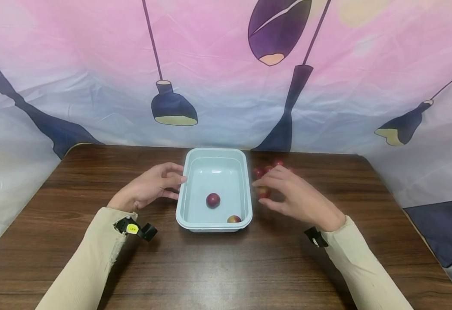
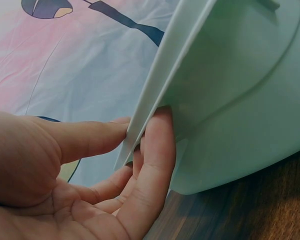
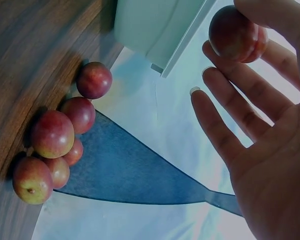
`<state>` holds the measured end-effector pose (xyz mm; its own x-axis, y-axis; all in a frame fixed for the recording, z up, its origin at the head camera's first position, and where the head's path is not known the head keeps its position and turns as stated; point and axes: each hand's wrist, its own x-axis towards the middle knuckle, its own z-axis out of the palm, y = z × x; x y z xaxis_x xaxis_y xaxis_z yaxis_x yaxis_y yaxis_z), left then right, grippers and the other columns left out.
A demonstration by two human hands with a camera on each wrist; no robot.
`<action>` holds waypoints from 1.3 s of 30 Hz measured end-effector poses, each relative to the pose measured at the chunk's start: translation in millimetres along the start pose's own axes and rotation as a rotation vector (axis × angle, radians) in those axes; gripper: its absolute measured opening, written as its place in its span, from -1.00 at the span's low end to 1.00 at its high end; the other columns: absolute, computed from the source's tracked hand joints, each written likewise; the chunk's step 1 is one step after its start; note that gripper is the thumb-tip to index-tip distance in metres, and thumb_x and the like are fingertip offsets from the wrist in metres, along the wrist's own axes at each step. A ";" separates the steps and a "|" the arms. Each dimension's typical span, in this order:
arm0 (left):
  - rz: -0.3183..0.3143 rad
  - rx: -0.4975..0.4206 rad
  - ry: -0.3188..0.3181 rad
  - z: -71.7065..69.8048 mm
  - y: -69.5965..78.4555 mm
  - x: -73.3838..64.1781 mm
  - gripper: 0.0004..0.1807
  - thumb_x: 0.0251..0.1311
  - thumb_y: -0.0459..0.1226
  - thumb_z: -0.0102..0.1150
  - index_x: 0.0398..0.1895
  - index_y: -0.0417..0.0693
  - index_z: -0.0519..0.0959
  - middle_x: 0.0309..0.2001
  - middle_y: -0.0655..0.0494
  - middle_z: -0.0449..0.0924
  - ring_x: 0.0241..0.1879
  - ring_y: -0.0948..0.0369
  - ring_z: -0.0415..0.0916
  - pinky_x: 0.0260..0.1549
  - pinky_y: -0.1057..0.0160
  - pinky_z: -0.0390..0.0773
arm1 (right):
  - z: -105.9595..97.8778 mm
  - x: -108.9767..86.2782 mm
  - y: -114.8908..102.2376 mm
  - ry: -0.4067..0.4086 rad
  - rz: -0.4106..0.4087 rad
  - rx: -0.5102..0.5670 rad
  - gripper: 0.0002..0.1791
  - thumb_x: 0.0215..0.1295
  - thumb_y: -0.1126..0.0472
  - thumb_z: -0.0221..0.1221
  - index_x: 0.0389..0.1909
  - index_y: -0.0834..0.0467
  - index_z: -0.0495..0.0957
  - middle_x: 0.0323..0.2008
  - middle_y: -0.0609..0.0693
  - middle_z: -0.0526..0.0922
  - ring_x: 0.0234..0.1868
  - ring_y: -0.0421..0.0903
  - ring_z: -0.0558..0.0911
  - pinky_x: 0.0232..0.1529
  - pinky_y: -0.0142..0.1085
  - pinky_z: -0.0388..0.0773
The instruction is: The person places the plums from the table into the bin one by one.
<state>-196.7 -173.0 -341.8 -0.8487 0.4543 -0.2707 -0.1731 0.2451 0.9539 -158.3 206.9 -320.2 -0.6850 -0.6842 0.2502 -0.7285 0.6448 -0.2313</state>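
A pale blue plastic basin [image 1: 216,172] stands on the table, holding a dark red plum [image 1: 213,200] near its middle and a yellow-red plum [image 1: 234,219] at its near right corner. At the basin's left side my left hand [image 1: 154,185] pinches the rim, thumb above and fingers beneath, as the left wrist view shows. My right hand [image 1: 295,191] is just right of the basin. Between its thumb and index finger it holds a reddish plum [image 3: 237,35], while the other fingers are extended. Several loose plums [image 3: 52,134] lie beyond that hand, partly hidden by it in the head view.
The dark wood-grain table [image 1: 218,267] ends at the back against a printed fabric backdrop [image 1: 218,77] with lamp patterns. A wrist camera strap [image 1: 132,228] is on the left sleeve, another strap [image 1: 316,237] on the right.
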 end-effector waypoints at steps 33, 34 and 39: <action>0.000 0.003 0.004 0.1 -1.0 1.7 -0.38 0.50 -0.27 0.08 0.45 -0.39 0.13 0.20 -0.39 0.50 0.04 0.03 0.64 0.03 0.10 0.76 | 5.9 2.2 -8.7 0.087 -0.123 0.042 -0.58 0.24 0.13 0.43 0.12 0.04 0.66 -0.07 -0.20 0.66 0.07 -0.20 0.51 0.12 -0.28 0.60; 0.000 0.002 0.004 0.1 -1.1 1.7 -0.38 0.50 -0.27 0.08 0.45 -0.40 0.13 0.19 -0.38 0.50 0.04 0.03 0.64 0.03 0.10 0.76 | 6.4 2.3 -8.6 0.090 -0.127 0.042 -0.58 0.23 0.13 0.43 0.12 0.05 0.66 -0.07 -0.20 0.67 0.07 -0.20 0.51 0.13 -0.28 0.59; -0.003 0.004 0.004 0.2 -1.1 1.6 -0.38 0.50 -0.27 0.08 0.45 -0.39 0.13 0.19 -0.39 0.50 0.04 0.02 0.64 0.03 0.10 0.76 | 8.4 2.8 -8.4 0.107 -0.146 0.040 -0.57 0.23 0.12 0.43 0.12 0.04 0.66 -0.06 -0.19 0.68 0.08 -0.19 0.51 0.13 -0.28 0.59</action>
<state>-197.8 -172.4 -343.3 -0.8501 0.4500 -0.2734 -0.1739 0.2502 0.9525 -154.1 196.7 -325.4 -0.5694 -0.7279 0.3820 -0.8211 0.5258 -0.2221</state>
